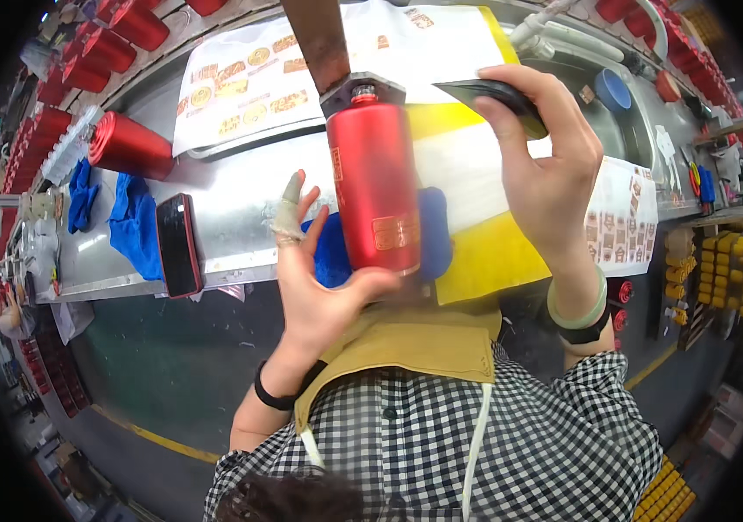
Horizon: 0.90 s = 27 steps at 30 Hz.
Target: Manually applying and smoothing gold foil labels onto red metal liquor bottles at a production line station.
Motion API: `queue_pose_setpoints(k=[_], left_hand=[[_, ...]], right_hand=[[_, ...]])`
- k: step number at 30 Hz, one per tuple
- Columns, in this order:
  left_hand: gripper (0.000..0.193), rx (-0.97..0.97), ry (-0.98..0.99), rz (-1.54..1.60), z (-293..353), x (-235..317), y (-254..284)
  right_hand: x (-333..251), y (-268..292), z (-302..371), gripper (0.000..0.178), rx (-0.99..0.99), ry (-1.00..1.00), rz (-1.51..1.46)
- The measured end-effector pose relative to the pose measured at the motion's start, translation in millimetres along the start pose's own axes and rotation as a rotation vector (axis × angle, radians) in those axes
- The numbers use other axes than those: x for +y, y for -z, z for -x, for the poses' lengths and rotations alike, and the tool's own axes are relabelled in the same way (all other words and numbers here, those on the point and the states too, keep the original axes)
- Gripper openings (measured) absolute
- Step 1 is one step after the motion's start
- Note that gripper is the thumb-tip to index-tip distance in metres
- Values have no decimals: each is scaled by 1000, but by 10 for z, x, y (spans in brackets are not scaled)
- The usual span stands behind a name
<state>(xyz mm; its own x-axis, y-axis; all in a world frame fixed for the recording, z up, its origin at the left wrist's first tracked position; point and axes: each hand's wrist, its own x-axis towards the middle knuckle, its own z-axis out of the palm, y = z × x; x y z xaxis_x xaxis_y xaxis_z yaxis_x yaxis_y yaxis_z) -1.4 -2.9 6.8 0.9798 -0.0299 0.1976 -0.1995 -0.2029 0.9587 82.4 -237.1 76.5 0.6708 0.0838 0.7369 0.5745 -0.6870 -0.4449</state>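
Note:
A glossy red bottle (377,187) with a gold decal near its base lies in the middle, its neck at a metal bracket (361,87). My left hand (319,291) is at the bottle's lower left, fingers spread apart, one wearing a pale finger cover. Its thumb reaches across the base; whether it touches cannot be told. My right hand (554,157) is raised to the right of the bottle, gripping a black scraper (502,100) between thumb and fingers. Beneath the bottle lies a blue cloth (435,235).
Printed decal sheets (245,83) lie behind the bottle, with yellow sheeting (493,261) to its right. A phone (178,245), blue cloths (134,226) and another red bottle (132,145) are at left. A blue bowl (613,90) sits in the basin at right.

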Motion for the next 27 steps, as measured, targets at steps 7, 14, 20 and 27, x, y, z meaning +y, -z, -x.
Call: queue_pose_setpoints(k=[7, 14, 20, 27], left_hand=[[58, -281, 587, 395, -782, -63, -177], [97, -425, 327, 355, -252, 442, -394], [105, -565, -39, -91, -299, 822, -1024], [101, -931, -265, -71, -291, 868, -1878]], right_hand=[[17, 142, 428, 27, -70, -423, -382], [-5, 760, 462, 24, 49, -475, -643], [41, 1661, 772, 32, 126, -168, -369], [-70, 2367, 1516, 28, 190, -271, -124]])
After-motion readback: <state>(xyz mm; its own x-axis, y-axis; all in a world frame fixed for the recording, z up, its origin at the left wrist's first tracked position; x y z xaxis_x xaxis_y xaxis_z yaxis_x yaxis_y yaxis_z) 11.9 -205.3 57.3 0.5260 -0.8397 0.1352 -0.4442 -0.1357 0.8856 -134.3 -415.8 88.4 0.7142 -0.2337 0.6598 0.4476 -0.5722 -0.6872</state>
